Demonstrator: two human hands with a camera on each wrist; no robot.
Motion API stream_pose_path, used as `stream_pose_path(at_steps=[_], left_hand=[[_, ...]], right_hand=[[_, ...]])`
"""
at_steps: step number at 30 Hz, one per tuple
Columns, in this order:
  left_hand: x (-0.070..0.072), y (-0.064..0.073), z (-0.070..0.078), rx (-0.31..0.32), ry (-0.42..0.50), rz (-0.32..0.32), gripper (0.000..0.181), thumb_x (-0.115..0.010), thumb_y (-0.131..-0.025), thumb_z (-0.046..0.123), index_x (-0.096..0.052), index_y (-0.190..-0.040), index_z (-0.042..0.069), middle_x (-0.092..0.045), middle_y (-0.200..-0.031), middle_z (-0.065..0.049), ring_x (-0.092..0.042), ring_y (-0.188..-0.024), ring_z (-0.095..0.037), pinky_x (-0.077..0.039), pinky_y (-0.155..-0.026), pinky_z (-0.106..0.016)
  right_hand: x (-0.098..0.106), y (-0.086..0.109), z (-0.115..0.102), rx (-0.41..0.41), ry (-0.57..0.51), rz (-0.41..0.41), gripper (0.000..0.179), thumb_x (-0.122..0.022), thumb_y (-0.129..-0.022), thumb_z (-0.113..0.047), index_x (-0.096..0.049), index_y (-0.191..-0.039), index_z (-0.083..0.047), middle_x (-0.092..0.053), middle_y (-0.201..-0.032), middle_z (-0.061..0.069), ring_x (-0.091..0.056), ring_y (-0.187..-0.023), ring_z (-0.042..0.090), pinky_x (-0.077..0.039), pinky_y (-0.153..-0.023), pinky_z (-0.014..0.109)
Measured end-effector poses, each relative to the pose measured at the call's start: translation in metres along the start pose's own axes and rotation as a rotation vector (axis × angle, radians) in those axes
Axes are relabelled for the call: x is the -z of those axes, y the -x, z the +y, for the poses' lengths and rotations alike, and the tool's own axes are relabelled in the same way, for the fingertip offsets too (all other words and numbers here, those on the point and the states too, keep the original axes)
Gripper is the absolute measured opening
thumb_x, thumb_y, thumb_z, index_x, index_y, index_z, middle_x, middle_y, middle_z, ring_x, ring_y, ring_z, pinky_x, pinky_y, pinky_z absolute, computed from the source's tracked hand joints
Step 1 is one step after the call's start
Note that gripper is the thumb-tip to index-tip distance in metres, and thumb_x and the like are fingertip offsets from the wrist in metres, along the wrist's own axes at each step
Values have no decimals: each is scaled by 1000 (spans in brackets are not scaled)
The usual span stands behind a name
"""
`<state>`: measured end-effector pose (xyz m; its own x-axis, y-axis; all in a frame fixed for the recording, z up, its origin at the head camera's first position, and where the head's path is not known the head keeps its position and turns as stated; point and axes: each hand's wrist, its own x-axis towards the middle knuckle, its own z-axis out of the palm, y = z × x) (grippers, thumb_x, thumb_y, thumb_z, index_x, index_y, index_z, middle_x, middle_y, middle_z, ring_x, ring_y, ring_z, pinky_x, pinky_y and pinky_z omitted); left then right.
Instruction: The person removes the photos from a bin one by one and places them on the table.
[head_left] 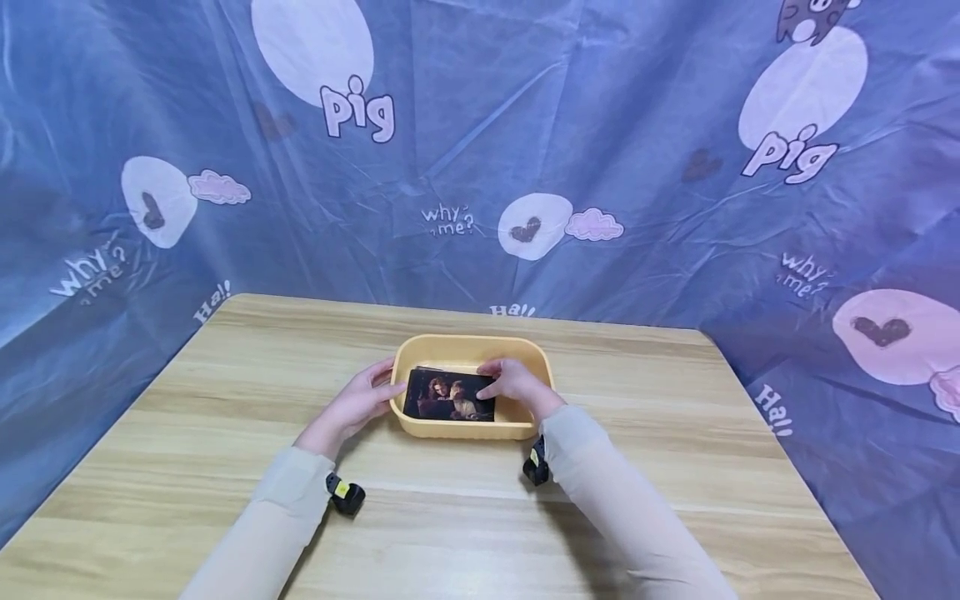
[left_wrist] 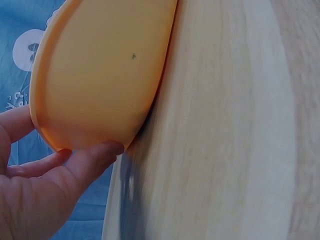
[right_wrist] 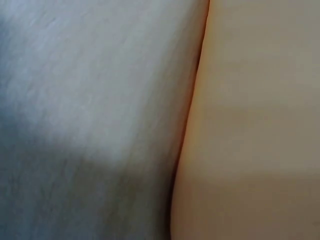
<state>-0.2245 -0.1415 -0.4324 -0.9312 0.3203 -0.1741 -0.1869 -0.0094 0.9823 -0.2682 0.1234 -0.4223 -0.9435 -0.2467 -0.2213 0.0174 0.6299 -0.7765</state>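
Note:
A yellow plastic bin [head_left: 465,430] with rounded corners sits on the table. Inside, towards its left, lies a small stack of dark photo cards [head_left: 442,404]; the top one pictures people in warm light. My left hand [head_left: 360,400] grips the bin's left end, thumb over the rim and fingers along the outside. The left wrist view shows this hand [left_wrist: 55,185] against the bin's outer wall [left_wrist: 105,70]. My right hand [head_left: 519,386] reaches into the bin and pinches the cards at their right edge. Only the bin's wall [right_wrist: 255,120] fills the right wrist view beside the tabletop, with no fingers visible.
The light wood-grain table [head_left: 435,517] extends around the bin. Behind it hangs a blue cloth [head_left: 465,150] printed with pigs, clouds and lettering. A small black wrist camera [head_left: 347,497] is strapped at the left sleeve, another camera [head_left: 536,465] at the right.

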Motion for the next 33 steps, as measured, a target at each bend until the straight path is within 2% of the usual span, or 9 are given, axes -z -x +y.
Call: stream_pose_path(at_steps=[6, 17, 22, 27, 33], left_hand=[[-1, 3, -3, 14, 30, 4, 68, -50, -96, 2, -11, -152, -5, -15, -157, -29, -30, -140, -45, -39, -111, -44], [-3, 5, 1, 16, -6, 22, 69, -51, -96, 5, -12, -153, -3, -17, -157, -29, -33, -138, -44, -44, -109, -43], [-2, 4, 1, 11, -13, 16, 68, -51, -97, 5, -13, -152, -4, -19, -156, -29, -36, -137, -42, -45, -108, -41], [-1, 2, 1, 9, -14, 11, 67, -50, -97, 5, -13, -153, -3, -21, -155, -29, -35, -137, -42, -44, -110, -44], [-2, 2, 5, 43, -38, 46, 66, -50, -98, 6, -15, -153, -2, -24, -154, -28, -45, -130, -37, -47, -106, -44]], right_hand=[[-2, 1, -1, -20, 0, -2, 44, -77, -75, 4, -66, -118, 4, -65, -123, 19, -59, -116, 32, -49, -103, 37], [-1, 2, 0, 15, -7, 47, 30, -76, -76, 2, -70, -106, 2, -71, -108, 15, -63, -101, 24, -51, -98, 35], [0, 0, 0, 9, -30, 80, 27, -76, -77, 0, -71, -103, 2, -71, -99, 12, -62, -91, 18, -54, -87, 28], [2, -1, 0, 4, -98, 92, 23, -76, -80, -3, -71, -102, 1, -68, -89, 4, -58, -82, 12, -51, -77, 21], [6, 0, -4, 23, -50, 73, 25, -74, -83, -8, -71, -108, -1, -71, -94, 9, -62, -88, 15, -52, -85, 26]])
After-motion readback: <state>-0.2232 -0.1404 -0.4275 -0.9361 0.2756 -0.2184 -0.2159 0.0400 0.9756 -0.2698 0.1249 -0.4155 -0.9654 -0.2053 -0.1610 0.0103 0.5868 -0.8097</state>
